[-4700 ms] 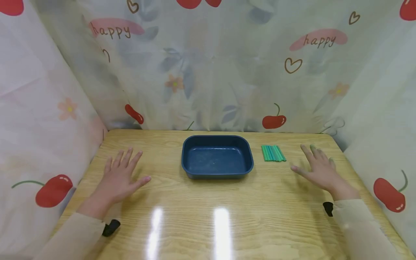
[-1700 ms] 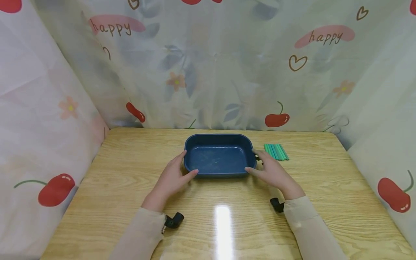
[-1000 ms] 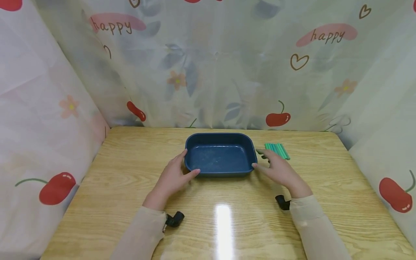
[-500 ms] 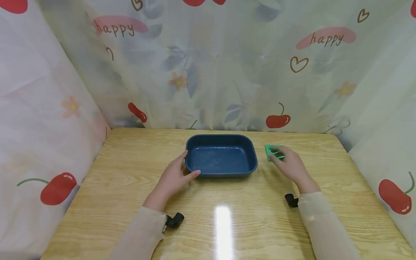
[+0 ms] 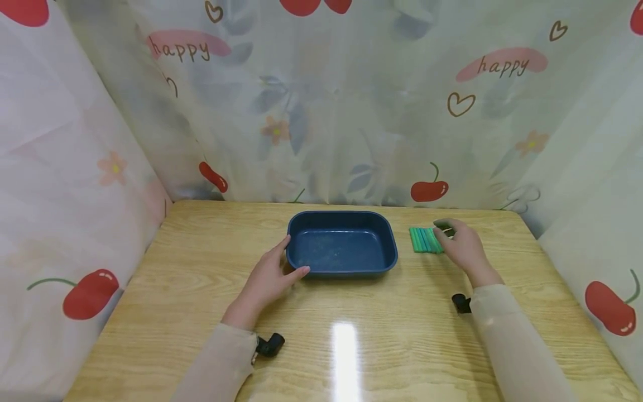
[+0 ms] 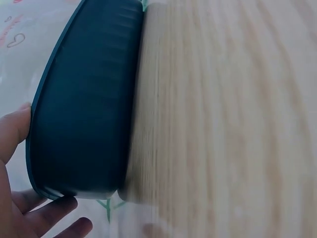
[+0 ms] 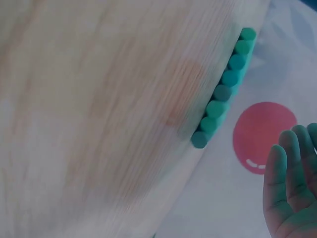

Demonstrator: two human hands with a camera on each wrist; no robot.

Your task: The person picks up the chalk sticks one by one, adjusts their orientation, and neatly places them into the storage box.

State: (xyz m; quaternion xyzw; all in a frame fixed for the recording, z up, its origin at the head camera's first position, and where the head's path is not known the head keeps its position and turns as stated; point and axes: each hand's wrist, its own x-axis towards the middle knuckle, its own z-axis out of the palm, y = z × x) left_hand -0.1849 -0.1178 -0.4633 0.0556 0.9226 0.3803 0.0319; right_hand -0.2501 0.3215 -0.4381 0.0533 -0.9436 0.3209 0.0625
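A dark blue rectangular dish with rounded corners sits at the back middle of the wooden table. My left hand holds its near left corner, thumb at the front rim and fingers along the left end; the left wrist view shows the dish wall between thumb and fingers. To the right of the dish lies a flat row of round green and teal sticks. My right hand hovers at the row's right end, its thumb overlapping the last sticks in the head view. In the right wrist view the fingers stand apart from the stick ends.
The wooden table ends at a patterned curtain behind, and more curtain hangs at both sides. A black wrist camera juts from the left sleeve, another from the right.
Both hands came in from the sides to the dish. The right hand then left the dish and moved right, over the sticks to their far end. My left hand stays at the corner.
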